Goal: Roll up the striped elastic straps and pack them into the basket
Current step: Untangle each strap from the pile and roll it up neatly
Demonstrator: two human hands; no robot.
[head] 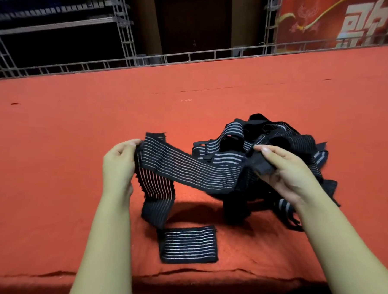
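The left hand (pixel 118 163) pinches one end of a black strap (pixel 187 169) with thin pale stripes, stretched above the red cloth (pixel 54 139); its tail drops to the cloth. The right hand (pixel 284 171) grips the other end, seemingly folded, before a tangled strap pile (pixel 279 137).

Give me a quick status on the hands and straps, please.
Left hand, right hand both gripping one strap, unrolled. Pile behind. No basket in view.

A black elastic strap with thin pale stripes (pixel 187 166) spans between the left hand (pixel 118 163) and right hand (pixel 284 171), above the red felt-covered table (pixel 54 139). A tangled heap of black-and-grey striped straps (pixel 279 137) lies behind the right hand.
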